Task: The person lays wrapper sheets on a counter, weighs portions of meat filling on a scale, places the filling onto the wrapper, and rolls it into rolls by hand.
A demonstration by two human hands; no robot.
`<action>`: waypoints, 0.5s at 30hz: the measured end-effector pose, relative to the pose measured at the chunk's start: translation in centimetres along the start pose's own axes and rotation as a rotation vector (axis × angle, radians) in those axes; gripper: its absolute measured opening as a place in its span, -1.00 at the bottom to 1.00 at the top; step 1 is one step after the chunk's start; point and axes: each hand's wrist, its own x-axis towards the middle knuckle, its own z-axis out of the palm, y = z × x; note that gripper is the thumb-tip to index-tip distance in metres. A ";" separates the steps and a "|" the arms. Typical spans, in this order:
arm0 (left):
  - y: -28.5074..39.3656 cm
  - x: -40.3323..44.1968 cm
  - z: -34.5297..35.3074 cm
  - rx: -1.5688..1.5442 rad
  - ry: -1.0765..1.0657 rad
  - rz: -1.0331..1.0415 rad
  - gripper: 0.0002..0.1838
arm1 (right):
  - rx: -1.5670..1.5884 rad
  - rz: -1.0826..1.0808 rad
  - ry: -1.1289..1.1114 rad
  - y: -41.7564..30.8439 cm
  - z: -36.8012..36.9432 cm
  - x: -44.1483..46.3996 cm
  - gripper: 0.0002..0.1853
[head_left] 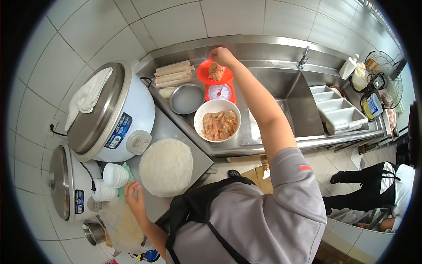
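My right hand (pixel 222 56) reaches far forward, its fingers closed at the far rim of a red scale pan (pixel 203 72). A clump of minced meat filling (pixel 216 71) lies on that pan. Below it shows the red kitchen scale (pixel 220 92) with a round white dial. Closer to me stands a white bowl (pixel 239 122) of the same filling (pixel 220 125). My left hand (pixel 135 199) is open and holds nothing, fingers partly spread. Beside it lie a stack of round pale dough wrappers (pixel 166 167) and white cups (pixel 116 175).
Rolled wrappers (pixel 173 73) and a metal bowl (pixel 187 98) are left of the scale. Two large cookers (pixel 132 110) crowd the left wall. To the right are a steel sink (pixel 299 101), white divided tray (pixel 336 110) and fan (pixel 382 79). A person (pixel 365 185) stands behind at right.
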 end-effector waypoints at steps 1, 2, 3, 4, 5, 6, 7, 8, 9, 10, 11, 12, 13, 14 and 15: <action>-0.2 0.0 0.1 0.002 0.003 0.010 -0.88 | -0.018 0.030 -0.069 0.0 0.0 0.1 -0.79; -0.2 0.0 0.1 0.004 0.005 0.019 -0.88 | -0.167 0.019 -0.128 -0.1 0.2 0.3 -0.77; 0.0 0.0 0.2 0.005 0.007 0.016 -0.88 | -0.317 0.006 -0.186 -0.2 0.5 0.8 -0.76; 0.3 0.0 0.2 0.006 0.011 0.013 -0.88 | -0.466 -0.010 -0.243 -0.4 0.8 1.2 -0.75; 0.5 0.0 0.2 0.007 0.017 0.009 -0.89 | -0.488 0.065 -0.278 -0.4 1.1 1.1 -0.74; 0.7 0.1 0.2 0.014 0.010 0.012 -0.89 | -0.511 0.137 -0.312 -1.5 1.0 0.3 -0.73; 0.9 0.1 0.1 0.023 0.004 0.013 -0.88 | -0.534 0.209 -0.347 -2.4 0.9 0.0 -0.72; 1.0 0.0 0.0 0.032 -0.001 0.013 -0.88 | -0.452 0.245 -0.515 -2.7 1.0 0.1 -0.72; 1.1 0.0 -0.1 0.036 0.003 0.019 -0.88 | -0.369 0.281 -0.683 -2.9 0.9 0.2 -0.71; 1.3 0.0 -0.1 0.040 0.008 0.026 -0.88 | -0.360 0.306 -0.772 -2.3 1.5 0.8 -0.71; 1.3 -0.1 -0.3 0.045 0.012 0.031 -0.87 | -0.351 0.331 -0.861 -1.7 2.1 1.4 -0.72; 1.0 -0.3 -0.4 0.037 0.025 0.018 -0.87 | -0.418 0.345 -0.873 0.8 4.4 3.0 -0.74; 0.6 -0.5 -0.4 0.028 0.038 0.003 -0.86 | -0.487 0.359 -0.884 2.5 6.2 3.9 -0.76; 0.3 -0.9 -0.6 0.020 0.051 -0.013 -0.86 | -0.420 0.366 -0.857 3.5 6.9 4.0 -0.77; 0.1 -1.3 -0.9 0.015 0.058 -0.029 -0.86 | -0.353 0.373 -0.833 4.4 7.4 3.8 -0.79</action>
